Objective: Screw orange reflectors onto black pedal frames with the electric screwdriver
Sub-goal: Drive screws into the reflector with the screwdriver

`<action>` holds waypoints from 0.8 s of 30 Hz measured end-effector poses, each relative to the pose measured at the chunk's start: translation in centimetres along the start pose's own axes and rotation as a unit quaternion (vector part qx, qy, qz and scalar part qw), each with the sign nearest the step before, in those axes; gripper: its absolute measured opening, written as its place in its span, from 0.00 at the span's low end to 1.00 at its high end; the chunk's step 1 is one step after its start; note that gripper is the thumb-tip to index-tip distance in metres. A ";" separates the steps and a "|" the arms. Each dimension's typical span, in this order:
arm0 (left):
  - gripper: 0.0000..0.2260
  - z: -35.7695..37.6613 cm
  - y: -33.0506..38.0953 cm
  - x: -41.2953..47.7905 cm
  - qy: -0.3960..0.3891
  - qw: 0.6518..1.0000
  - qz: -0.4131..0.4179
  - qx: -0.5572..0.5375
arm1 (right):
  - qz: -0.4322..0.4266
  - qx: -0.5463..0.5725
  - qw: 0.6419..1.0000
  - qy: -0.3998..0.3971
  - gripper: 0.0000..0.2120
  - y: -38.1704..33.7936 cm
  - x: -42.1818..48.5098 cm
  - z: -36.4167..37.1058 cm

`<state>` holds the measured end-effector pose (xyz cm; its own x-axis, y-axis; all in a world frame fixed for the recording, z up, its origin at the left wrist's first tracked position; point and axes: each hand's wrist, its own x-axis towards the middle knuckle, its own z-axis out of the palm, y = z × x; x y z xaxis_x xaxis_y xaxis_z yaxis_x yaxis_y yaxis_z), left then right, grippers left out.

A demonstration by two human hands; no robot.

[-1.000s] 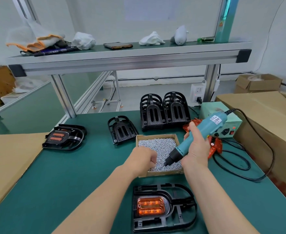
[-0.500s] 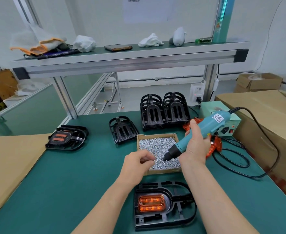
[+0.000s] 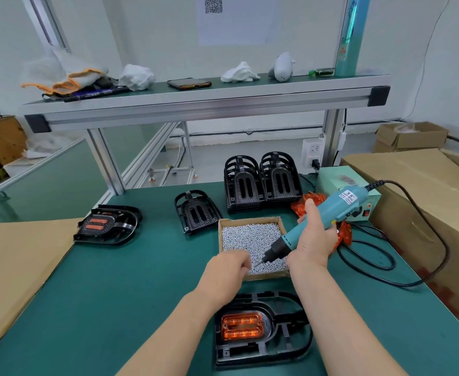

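The left hand hovers at the near edge of the screw box, fingers curled toward the bit; whether they pinch a screw is too small to tell. Nearest the person lies the black pedal frame with its orange reflector seated in it. It is probably light, stiff plastic that could slide, so it is best steadied by its rim. The right hand wraps the electric screwdriver.

A: What's on the bench?
B: Green mat. Near edge: pedal frame with an orange reflector seated in it. Behind it, a screw box. Further back: bare frame, two frame stacks, power supply, loose reflectors, cable.
A: Left side?
B: Another fitted frame and a cardboard sheet.
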<state>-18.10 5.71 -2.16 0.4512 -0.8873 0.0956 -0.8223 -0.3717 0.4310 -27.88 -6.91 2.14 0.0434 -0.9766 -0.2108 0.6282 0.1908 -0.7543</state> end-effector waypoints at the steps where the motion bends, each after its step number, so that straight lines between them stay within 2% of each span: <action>1: 0.08 0.0 0.0 -0.1 -0.012 1.000 0.016 0.009 | -0.002 0.000 1.000 -0.002 0.10 -0.1 0.1 0.0; 5: 0.14 -0.3 -0.5 -0.6 -0.054 0.998 0.042 0.007 | -0.014 -0.001 1.000 -0.003 0.09 -0.3 0.3 -0.3; 9: 0.12 -0.6 -0.8 -1.6 -0.060 0.997 0.051 -0.014 | -0.012 0.001 1.000 -0.005 0.11 -0.3 0.2 -0.5; 11: 0.10 -0.7 -0.8 -2.1 -0.035 0.998 0.040 -0.043 | -0.015 -0.001 1.000 -0.005 0.11 -0.1 0.1 -0.6; 13: 0.08 -0.8 -0.6 -2.5 0.027 0.993 0.016 -0.111 | -0.015 -0.002 1.000 -0.006 0.10 0.0 -0.2 -0.5; 16: 0.15 -1.2 0.1 -2.9 0.080 0.977 0.016 -0.199 | -0.008 0.009 1.000 -0.009 0.11 -0.1 -0.5 -0.2; 19: 0.19 -1.4 0.8 -3.0 0.106 0.971 0.030 -0.212 | -0.010 0.014 1.000 -0.013 0.11 -0.3 -0.8 0.2; 24: 0.20 -1.4 0.9 -3.3 0.128 0.968 0.026 -0.216 | -0.014 0.020 0.999 -0.025 0.10 -0.7 -1.3 0.3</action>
<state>-19.87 8.69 -0.79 0.5304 -0.7842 0.3221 -0.6494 -0.1316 0.7489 -28.17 -5.80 3.12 0.0637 -0.9853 -0.1587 0.6596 0.1609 -0.7342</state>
